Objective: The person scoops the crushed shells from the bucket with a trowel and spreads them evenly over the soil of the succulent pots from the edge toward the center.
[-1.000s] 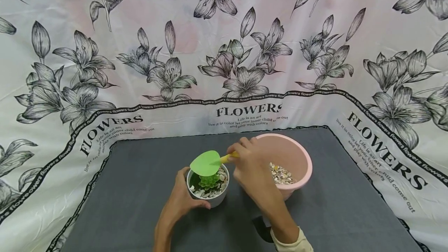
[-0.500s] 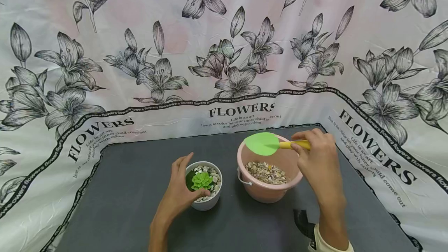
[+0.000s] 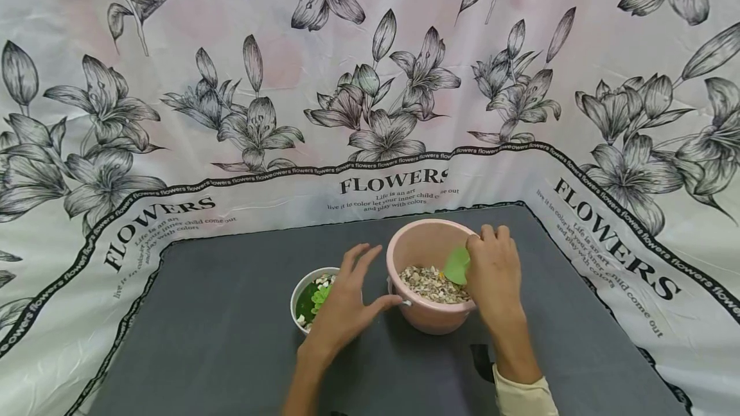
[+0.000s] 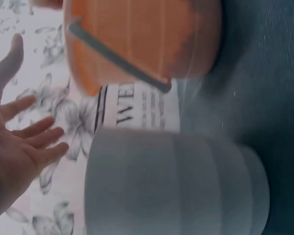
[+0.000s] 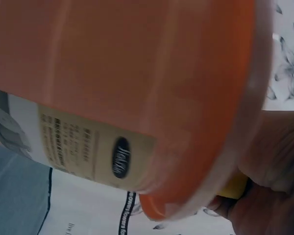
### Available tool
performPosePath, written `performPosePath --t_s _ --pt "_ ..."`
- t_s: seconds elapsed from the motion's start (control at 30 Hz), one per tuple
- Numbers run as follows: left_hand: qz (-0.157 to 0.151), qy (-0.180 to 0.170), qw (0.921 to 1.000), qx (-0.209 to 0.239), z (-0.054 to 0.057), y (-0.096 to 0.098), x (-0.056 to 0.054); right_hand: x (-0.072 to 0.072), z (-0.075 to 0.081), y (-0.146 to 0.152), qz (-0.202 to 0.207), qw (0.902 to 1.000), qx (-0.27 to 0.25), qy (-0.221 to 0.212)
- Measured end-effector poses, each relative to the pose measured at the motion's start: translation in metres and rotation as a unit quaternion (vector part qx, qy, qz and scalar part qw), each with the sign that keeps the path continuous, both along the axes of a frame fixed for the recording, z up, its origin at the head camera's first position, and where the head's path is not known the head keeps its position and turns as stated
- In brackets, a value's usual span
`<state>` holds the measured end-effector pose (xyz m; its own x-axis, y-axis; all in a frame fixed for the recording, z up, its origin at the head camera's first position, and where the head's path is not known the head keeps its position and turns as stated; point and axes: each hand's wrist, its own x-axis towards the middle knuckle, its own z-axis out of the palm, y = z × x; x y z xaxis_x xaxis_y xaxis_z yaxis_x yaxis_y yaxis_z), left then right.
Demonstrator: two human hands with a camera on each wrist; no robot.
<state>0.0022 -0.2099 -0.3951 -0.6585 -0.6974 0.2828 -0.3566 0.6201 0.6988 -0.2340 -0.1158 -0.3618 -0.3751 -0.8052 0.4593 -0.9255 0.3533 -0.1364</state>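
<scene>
On the dark grey mat, gravel is being scooped from a bucket for a potted succulent.

A green plastic scoop with a yellow handle [image 3: 457,266] is gripped in the right hand [image 3: 493,268] and its blade is dipped into the pebbles inside the pink plastic bucket [image 3: 430,316]. The small white ceramic pot [image 3: 299,294] stands just left of the bucket; its green succulent [image 3: 319,297] is already ringed with pebbles on part of the soil (dark soil still shows), so the topping is judged partly done. The left hand [image 3: 347,310] is spread with relaxed fingers over the pot, its thumb reaching to the bucket's wall, nothing gripped.
</scene>
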Motion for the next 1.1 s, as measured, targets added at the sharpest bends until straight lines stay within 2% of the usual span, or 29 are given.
performPosePath --t_s 0.1,0.23,0.47,0.57,0.73,0.83,1.1 --pt "-0.006 -0.017 0.9998 0.006 -0.003 0.003 -0.011 0.002 -0.008 -0.004 -0.003 0.9993 0.029 0.021" --pt "-0.021 -0.043 0.9986 0.023 -0.008 0.005 -0.021 0.006 -0.009 -0.006 -0.011 0.9954 0.083 0.046" --pt "-0.035 -0.044 0.9983 0.014 -0.015 0.004 -0.027 0.006 -0.006 -0.015 0.001 0.9904 0.131 0.042" --pt "-0.037 -0.044 0.9983 0.008 -0.015 0.004 -0.029 0.001 -0.011 -0.016 -0.001 0.9924 0.118 0.035" --pt "-0.039 -0.049 0.998 0.007 -0.015 0.003 -0.03 -0.006 -0.016 -0.014 0.01 0.9967 0.077 -0.024" --pt "-0.042 -0.048 0.9979 0.01 -0.015 0.003 -0.031 -0.007 -0.018 -0.012 0.013 0.9964 0.061 -0.058" --pt "-0.045 -0.043 0.998 0.011 -0.015 0.003 -0.033 -0.009 -0.019 -0.01 0.009 0.9931 0.035 -0.111"
